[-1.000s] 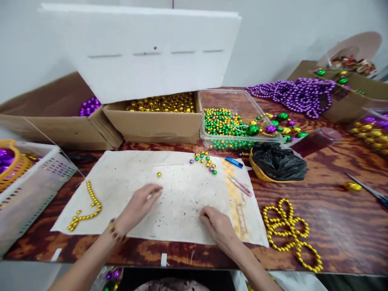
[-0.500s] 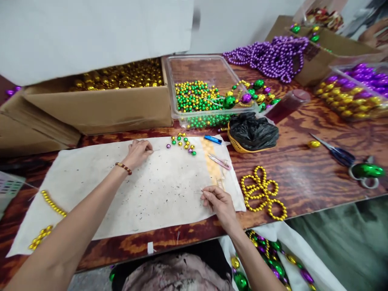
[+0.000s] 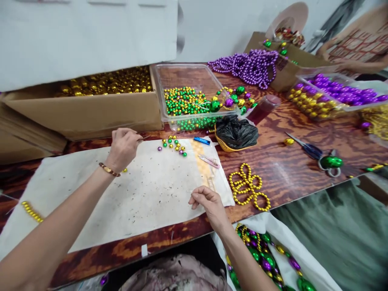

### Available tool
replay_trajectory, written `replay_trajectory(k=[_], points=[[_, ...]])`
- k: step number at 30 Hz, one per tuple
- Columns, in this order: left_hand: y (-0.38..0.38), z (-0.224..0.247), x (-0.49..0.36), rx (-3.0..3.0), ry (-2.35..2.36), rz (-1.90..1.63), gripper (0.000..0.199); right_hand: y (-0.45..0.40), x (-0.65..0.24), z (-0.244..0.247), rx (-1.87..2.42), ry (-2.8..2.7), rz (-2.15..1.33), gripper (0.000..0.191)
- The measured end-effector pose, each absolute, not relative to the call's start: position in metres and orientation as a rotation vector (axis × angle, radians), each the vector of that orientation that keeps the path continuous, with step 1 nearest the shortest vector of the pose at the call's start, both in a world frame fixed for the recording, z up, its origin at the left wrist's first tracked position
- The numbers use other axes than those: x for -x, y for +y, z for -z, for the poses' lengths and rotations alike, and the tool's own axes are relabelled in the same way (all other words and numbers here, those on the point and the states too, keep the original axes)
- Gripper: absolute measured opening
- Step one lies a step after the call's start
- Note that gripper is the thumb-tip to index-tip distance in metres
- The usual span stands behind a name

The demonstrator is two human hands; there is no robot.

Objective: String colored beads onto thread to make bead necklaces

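Note:
My left hand, with a beaded bracelet at the wrist, is raised over the back of the white cloth. Its fingers pinch a thin needle that points right. Close to the cloth's right end, my right hand is closed in a pinch; whatever is between its fingertips is too fine to make out. Loose green, gold and purple beads lie on the cloth between the hands, toward the back. A gold bead shows beside my left wrist, and a gold bead strand lies at far left.
Behind the cloth stand a cardboard box of gold beads and a clear tray of small beads. A blue cutter, pink snips, a coiled gold strand, a bag-lined basket and scissors lie rightward. Another person is at far right.
My left hand has lifted from the cloth with the needle, and a gold bead now shows by its wrist. My right hand keeps its pinch. The view has turned rightward.

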State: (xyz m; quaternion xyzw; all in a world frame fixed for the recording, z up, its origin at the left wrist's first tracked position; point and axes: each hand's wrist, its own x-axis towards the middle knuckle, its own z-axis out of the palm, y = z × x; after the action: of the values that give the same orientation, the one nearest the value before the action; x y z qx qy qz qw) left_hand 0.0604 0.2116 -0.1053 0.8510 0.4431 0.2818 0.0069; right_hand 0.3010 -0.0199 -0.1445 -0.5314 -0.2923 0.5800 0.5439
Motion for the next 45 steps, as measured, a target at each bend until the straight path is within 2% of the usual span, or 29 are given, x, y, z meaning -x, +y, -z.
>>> replay_trajectory(k=[4,7,9,15,24,45], points=[[0.146,0.089,-0.077,-2.371,1.267,-1.042,0.023,-0.02,-0.282,0.136,1.235,-0.763,-1.335,0.021],[0.077,0.096,-0.087,-1.767,1.111,-0.798,0.023,-0.022,-0.268,0.131,1.249,-0.877,-1.222,0.015],[0.04,0.107,-0.09,-1.438,1.089,-0.79,0.026,-0.023,-0.261,0.127,1.252,-0.952,-1.153,0.013],[-0.002,0.12,-0.086,-0.992,1.037,-0.796,0.033,-0.023,-0.249,0.118,1.235,-0.961,-1.23,0.011],[-0.009,0.126,-0.081,-0.983,0.994,-0.817,0.026,-0.022,-0.238,0.116,1.157,-0.87,-1.403,0.014],[-0.008,0.124,-0.083,-1.252,0.96,-0.918,0.02,-0.021,-0.238,0.118,1.114,-0.794,-1.418,0.013]])
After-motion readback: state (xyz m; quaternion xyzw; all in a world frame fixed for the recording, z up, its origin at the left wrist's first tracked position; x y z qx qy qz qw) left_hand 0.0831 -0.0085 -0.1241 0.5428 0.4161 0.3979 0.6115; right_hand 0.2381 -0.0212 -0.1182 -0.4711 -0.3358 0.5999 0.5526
